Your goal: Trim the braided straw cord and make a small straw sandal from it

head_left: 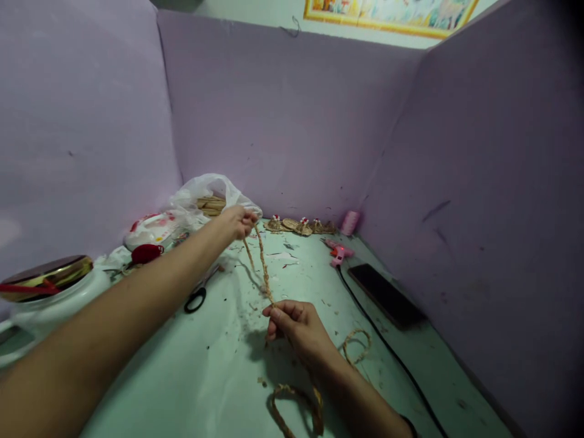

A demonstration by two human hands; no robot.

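A tan braided straw cord (263, 260) runs between my two hands above the pale green tabletop. My left hand (240, 222) reaches far forward, fingers closed on the cord, and a short end hangs down from it. Nearer to me, my right hand (294, 325) pinches the same cord between thumb and fingers. More of the braid lies in loops on the table below and to the right of that hand. Scissors (196, 300) with black handles rest beneath my left forearm, partly hidden by it.
A pink glue gun (338, 251) with a black cable and a dark phone (387, 295) lie on the right. Small woven pieces (301, 227) and a pink thread spool (350, 222) stand along the back wall. At left are a plastic bag (207, 185) of straw and a white jar (55, 310).
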